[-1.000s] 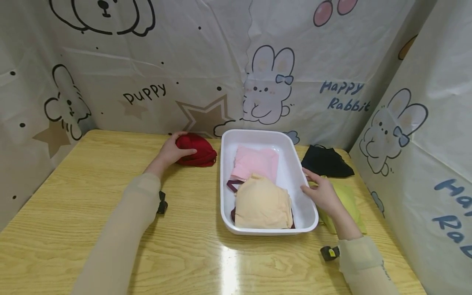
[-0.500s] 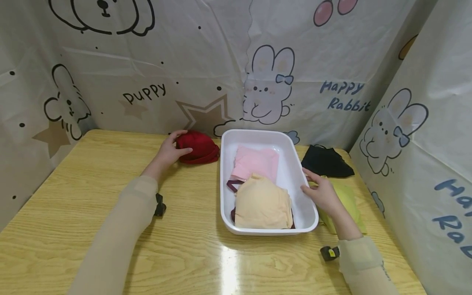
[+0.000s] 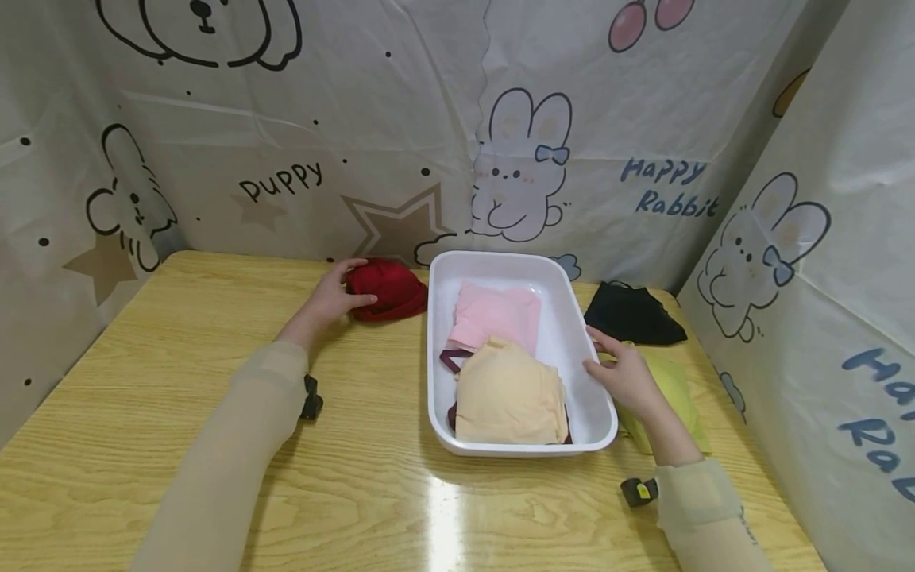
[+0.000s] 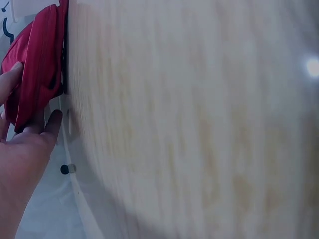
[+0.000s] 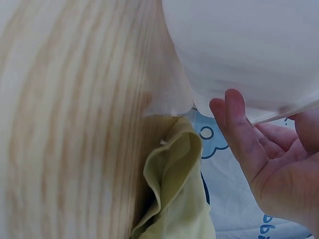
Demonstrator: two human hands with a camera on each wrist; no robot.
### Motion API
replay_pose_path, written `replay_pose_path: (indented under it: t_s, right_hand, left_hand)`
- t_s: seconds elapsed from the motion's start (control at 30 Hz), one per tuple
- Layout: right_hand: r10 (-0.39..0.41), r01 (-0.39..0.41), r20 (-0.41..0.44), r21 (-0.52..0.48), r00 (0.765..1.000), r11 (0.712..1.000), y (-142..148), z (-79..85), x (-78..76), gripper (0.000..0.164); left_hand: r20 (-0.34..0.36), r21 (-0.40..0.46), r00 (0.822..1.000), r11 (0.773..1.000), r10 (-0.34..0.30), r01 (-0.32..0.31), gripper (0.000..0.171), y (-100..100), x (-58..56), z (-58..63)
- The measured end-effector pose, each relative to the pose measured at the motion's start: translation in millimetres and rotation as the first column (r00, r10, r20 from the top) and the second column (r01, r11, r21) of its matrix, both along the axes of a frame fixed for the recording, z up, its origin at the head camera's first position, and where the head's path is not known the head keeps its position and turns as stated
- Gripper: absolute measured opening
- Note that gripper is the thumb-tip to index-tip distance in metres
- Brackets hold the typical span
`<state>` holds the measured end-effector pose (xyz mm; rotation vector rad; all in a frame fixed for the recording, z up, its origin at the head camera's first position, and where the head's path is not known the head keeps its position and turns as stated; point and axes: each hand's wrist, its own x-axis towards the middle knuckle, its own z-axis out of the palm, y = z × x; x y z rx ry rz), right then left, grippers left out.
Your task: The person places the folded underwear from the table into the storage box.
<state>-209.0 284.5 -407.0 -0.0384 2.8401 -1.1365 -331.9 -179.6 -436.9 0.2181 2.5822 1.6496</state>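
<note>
In the head view my left hand (image 3: 330, 298) holds a folded red bra (image 3: 388, 291) at the back of the table, just left of the white plastic tub (image 3: 438, 381). The left wrist view has the thumb on one face of the red bra (image 4: 37, 64) and fingers behind and under it. My right hand (image 3: 627, 377) grips the tub's right rim. Seen from the right wrist, that hand's fingers (image 5: 237, 124) lie under the rim against the outer wall. Inside the tub, a beige bra (image 3: 511, 397) lies in front of a folded pink garment (image 3: 496, 316), with dark maroon fabric partly beneath the beige one.
Right of the tub lie a black garment (image 3: 632, 314) and, partly behind my right hand, a yellow-green one (image 3: 675, 397). A printed cloth (image 3: 400, 119) hangs along the back and sides of the wooden table (image 3: 357, 492).
The red bra has shifted slightly right, up to beside the tub's left wall, with my left hand holding it. My right hand and the tub have stayed still.
</note>
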Motion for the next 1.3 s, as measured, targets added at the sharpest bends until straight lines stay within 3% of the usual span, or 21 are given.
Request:
replay_pose_path:
  t_s: [0.43, 0.63, 1.3]
  right_hand:
    - [0.003, -0.003, 0.004, -0.005, 1.000, 1.000, 1.0, -0.9, -1.2, 0.060]
    - [0.014, -0.014, -0.022, -0.023, 1.000, 1.000, 2.2, -3.0, -1.8, 0.060]
    - [0.017, -0.018, -0.027, -0.031, 0.999, 0.999, 2.2, -3.4, -0.6, 0.059]
  left_hand:
    - [-0.016, -0.036, 0.996, 0.995, -0.092, 0.092, 0.072, -2.9, -3.7, -5.4]
    - [0.049, -0.065, 0.991, 0.990, -0.124, 0.127, 0.071, -1.2, -2.5, -1.0]
    - [0.022, -0.084, 0.994, 0.991, -0.104, 0.106, 0.067, -0.2, 3.0, -3.2]
